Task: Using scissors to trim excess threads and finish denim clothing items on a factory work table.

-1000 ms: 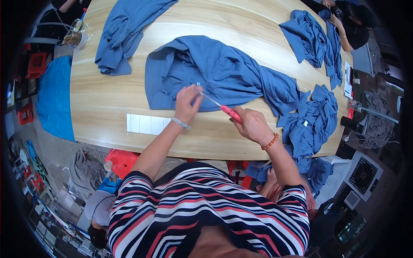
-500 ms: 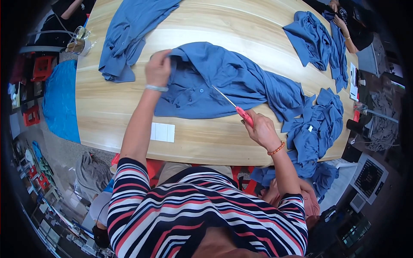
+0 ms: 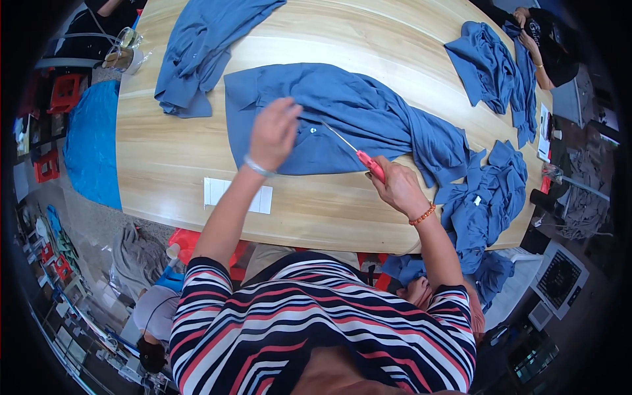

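A blue garment (image 3: 368, 108) with a collar-like flap at its left end lies spread on the wooden table (image 3: 342, 220) before me. My left hand (image 3: 273, 135), slightly blurred, is over its left part with the fingers loosely apart and nothing seen in them. Just right of that hand is a small light button (image 3: 313, 130) on the cloth. My right hand (image 3: 400, 189) is closed around a red-handled tool (image 3: 370, 164) with a long thin metal shaft. The shaft slants to the upper left, its tip at the cloth near the button; whether it touches, I cannot tell.
More blue garments lie at the far left (image 3: 191, 66), at the far right (image 3: 484, 62) and in a heap (image 3: 490, 184) near my right arm. A white card (image 3: 260, 199) is by my left forearm. Another person's hands (image 3: 526, 29) handle blue cloth at the far right.
My left hand has let go of the garment's left edge and moved right across it. That lifted edge now lies flat. The tool has barely moved.
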A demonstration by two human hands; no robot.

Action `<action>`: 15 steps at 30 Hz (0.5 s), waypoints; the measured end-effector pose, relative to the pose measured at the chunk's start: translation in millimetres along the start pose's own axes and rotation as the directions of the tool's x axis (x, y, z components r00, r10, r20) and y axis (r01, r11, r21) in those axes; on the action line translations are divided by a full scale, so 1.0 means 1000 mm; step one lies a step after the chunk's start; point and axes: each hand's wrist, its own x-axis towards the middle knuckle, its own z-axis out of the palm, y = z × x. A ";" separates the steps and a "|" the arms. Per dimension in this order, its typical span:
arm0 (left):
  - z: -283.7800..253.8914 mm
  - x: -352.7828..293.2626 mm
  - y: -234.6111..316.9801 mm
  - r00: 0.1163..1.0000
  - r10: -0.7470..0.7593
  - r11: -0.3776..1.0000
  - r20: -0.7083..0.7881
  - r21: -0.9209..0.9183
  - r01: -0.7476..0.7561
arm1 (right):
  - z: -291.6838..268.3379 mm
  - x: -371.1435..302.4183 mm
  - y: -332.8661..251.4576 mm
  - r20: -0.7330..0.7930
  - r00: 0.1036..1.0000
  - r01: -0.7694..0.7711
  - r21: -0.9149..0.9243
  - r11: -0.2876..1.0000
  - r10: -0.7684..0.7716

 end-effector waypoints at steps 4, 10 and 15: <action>0.045 -0.020 0.017 0.935 -0.060 0.985 0.349 0.173 -0.002 | -0.007 0.007 -0.008 0.024 1.000 -0.019 -0.042 0.999 0.020; 0.060 -0.034 0.013 0.927 -0.072 0.976 0.367 0.218 -0.010 | -0.017 0.014 -0.017 0.018 1.000 -0.001 -0.206 0.979 0.005; 0.061 -0.034 0.011 0.913 -0.073 0.972 0.402 0.235 -0.025 | -0.015 0.030 -0.019 0.008 0.998 0.068 -0.288 0.955 -0.068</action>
